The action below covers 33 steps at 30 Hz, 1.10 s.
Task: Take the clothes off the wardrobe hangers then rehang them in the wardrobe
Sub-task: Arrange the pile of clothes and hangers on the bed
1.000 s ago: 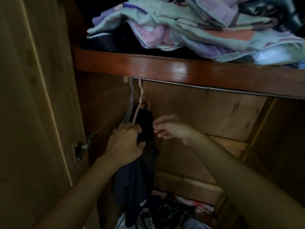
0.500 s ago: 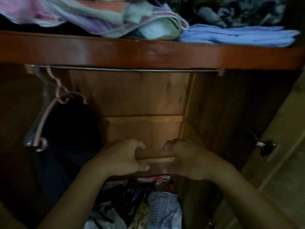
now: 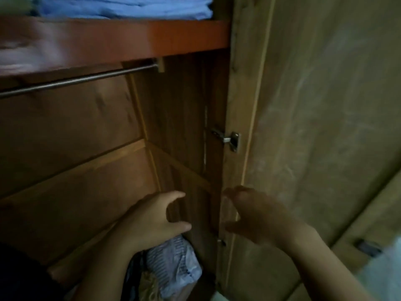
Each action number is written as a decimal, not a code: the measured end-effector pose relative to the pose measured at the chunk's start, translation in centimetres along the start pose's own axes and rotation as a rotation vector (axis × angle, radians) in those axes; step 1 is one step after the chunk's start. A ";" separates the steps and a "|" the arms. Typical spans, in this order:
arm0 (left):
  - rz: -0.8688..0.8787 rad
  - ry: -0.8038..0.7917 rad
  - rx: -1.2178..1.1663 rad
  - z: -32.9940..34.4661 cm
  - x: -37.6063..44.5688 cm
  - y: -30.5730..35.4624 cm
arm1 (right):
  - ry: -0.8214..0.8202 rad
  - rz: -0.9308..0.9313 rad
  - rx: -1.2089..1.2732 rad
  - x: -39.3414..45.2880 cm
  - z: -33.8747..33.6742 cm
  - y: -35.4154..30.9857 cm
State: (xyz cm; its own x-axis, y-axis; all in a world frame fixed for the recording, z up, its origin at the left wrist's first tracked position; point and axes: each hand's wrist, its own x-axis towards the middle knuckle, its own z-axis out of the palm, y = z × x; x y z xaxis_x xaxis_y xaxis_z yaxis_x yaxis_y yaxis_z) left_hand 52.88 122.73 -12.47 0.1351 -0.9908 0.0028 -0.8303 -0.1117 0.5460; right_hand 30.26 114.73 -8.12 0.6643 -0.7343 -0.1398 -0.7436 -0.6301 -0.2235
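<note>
Both hands are hanging in mid-air low in the wardrobe (image 3: pixel 178 109), apart from each other and holding nothing. Left hand (image 3: pixel 156 220) is sitting in front of the back panel (image 3: pixel 71 170), thumb and forefinger spread wide, fingers relaxed. Right hand (image 3: pixel 256 216) is hovering by the front edge of the right side wall, just beside the open door (image 3: pixel 314 127), fingers loosely curved, blurred; can't tell if the fingertips are touching the edge.

Rail (image 3: pixel 76 80) is running across the upper left under the shelf (image 3: pixel 121 40), well above both hands, and the stretch in view is showing bare metal. Clothes (image 3: pixel 175 266) are lying in a heap on the wardrobe floor, directly below the left hand and down-left of the right hand; a pale striped piece is sitting on top, just under the left wrist, not touching either hand as far as I can tell. Dark fabric (image 3: pixel 19 272) is filling the bottom-left corner, too dim to identify.

Folded blue cloth (image 3: pixel 125 7) is lying on the shelf at top, well away from the hands. Hinge (image 3: pixel 227 139) is sitting on the door edge above the right hand
</note>
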 end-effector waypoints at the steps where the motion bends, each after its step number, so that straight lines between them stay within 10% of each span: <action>1: 0.030 -0.020 -0.003 0.4 0.4 0.0 | 0.042 0.042 0.023 -0.7 0.7 0.9; 33: 1.058 -0.808 0.276 30.5 -8.3 32.7 | 0.265 1.271 0.395 -44.0 14.8 10.6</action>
State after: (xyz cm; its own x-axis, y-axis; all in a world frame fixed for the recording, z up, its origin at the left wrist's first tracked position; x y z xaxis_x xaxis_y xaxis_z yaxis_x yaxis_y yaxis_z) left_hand 8.08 124.96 -20.18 -0.9016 -0.3681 -0.2273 -0.4312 0.8064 0.4046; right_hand -5.74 144.10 -18.57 -0.5268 -0.8035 -0.2772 -0.7256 0.5950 -0.3458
